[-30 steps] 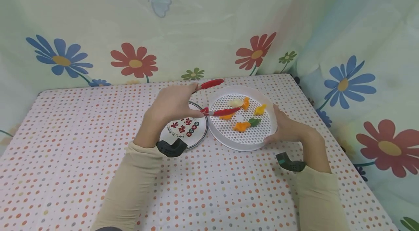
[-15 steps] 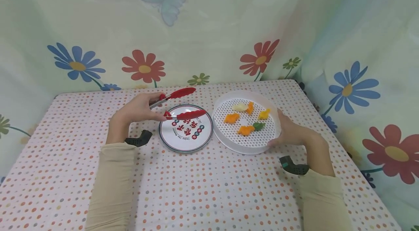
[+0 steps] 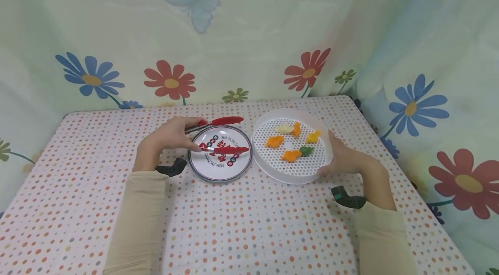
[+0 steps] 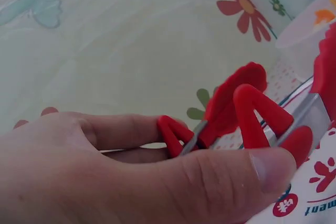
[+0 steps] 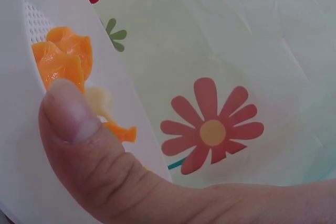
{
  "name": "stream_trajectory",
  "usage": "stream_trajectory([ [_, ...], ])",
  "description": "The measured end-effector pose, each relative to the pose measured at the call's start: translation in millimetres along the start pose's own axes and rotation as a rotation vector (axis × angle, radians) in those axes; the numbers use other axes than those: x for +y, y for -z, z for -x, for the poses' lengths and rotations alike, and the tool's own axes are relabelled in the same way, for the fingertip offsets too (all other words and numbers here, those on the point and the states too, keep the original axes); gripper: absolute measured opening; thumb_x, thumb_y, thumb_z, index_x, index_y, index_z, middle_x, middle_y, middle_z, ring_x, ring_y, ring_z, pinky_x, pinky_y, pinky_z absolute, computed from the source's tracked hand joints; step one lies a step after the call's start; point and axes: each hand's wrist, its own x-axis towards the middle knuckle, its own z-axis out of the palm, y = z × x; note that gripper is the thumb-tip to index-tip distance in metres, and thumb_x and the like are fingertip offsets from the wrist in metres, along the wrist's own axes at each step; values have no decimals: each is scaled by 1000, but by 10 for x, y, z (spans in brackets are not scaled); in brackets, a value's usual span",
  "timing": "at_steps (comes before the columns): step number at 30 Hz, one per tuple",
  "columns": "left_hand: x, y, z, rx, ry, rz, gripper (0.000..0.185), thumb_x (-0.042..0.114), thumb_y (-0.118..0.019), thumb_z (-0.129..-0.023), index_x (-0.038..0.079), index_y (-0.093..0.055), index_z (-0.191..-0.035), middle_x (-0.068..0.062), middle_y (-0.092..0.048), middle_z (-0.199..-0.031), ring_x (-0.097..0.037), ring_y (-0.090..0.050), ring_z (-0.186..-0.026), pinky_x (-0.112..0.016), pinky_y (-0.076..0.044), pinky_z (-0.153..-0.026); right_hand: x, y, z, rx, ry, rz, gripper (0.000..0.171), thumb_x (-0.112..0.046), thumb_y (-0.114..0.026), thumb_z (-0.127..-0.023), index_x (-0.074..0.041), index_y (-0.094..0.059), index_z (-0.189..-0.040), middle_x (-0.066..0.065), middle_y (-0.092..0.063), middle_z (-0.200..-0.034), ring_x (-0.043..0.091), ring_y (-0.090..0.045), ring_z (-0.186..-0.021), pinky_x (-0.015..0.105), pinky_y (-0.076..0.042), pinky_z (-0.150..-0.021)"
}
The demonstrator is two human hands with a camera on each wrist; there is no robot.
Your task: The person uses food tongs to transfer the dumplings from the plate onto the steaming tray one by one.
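Note:
My left hand [image 3: 171, 135] holds a pair of tongs [image 3: 230, 150] with red scalloped tips, thumb on one arm and fingers on the other. The tongs' arms are spread, with nothing between them, above a round plate [image 3: 210, 173] printed with red characters. On the right, my right hand [image 3: 345, 153] grips the rim of a white perforated steamer basket [image 3: 274, 172], thumb [image 5: 79, 124] on the near wall. Inside the basket lie several small dumpling-shaped pieces: an orange one [image 3: 274, 141], an orange-and-green one [image 3: 292, 155], a yellow one [image 3: 313, 137] and a cream-and-orange one [image 3: 284, 128].
Plate and basket stand side by side on a table [image 3: 234, 223] with a dotted cloth. A flower-print curtain [image 3: 249, 28] hangs behind the table and along its right side.
The tongs have moved left from over the basket to the plate, then dipped lower over it. My right hand has kept its grip on the basket. The head view has shifted slightly.

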Motion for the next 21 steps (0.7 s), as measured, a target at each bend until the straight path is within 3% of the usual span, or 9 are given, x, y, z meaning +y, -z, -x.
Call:
stream_trajectory([
  [7, -47, -18, -10, -64, -14, 1, 89, 30, -89, -63, 20, -48, -141, -3, -52, -140, -23, -44, -132, -45, -41, -105, -28, 13, 2, -18, -52, 18, 139, -42, -87, -62, 2, 13, -147, 35, -12, -149, 52, -17, -136, 69, -18, -106],
  [12, -53, -59, -33, -68, -31, -13, 87, 28, -89, -62, 21, -49, -139, -2, -53, -139, -21, -46, -129, -43, -40, -105, -45, 11, -1, -24, -84, 41, 140, -42, -87, -62, 4, 15, -146, 37, -10, -148, 54, -16, -135, 67, -18, -107],
  [16, -33, -76, -58, -75, -63, -25, 88, 26, -89, -62, 19, -48, -140, -4, -53, -139, -21, -46, -130, -43, -39, -107, -49, 17, -4, -15, -71, 37, 139, -42, -87, -61, 4, 12, -147, 36, -13, -148, 53, -18, -135, 67, -19, -107],
  [21, 17, -78, -64, -106, -50, -72, 92, 26, -89, -63, 18, -45, -143, -6, -52, -141, -23, -42, -133, -44, -35, -110, -48, 21, -10, -19, -67, 23, 140, -42, -87, -61, 3, 13, -147, 35, -11, -149, 52, -15, -136, 67, -17, -107],
])
